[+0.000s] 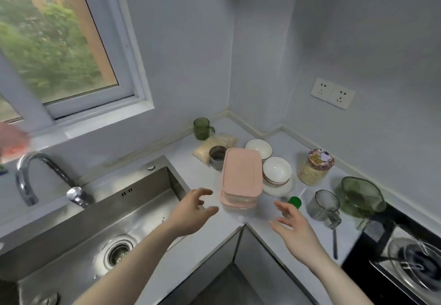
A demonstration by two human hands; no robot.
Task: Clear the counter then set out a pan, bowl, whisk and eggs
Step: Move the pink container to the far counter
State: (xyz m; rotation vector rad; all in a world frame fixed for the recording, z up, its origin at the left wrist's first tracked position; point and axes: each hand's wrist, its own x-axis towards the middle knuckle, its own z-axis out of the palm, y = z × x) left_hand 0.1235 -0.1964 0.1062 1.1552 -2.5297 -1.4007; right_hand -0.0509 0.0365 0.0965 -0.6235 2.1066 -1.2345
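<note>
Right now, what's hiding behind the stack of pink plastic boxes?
Behind the stack of pink plastic boxes stand a dark grey glass cup, a clear bag of pale grains and a white bowl. The stack covers part of the cup and bowl.

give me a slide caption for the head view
Both open hands, left and right, reach toward pink containers on a cluttered counter.

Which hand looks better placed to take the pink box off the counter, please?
Left. The left hand is open right beside the pink box; the right hand is farther off, near the green cap.
</note>
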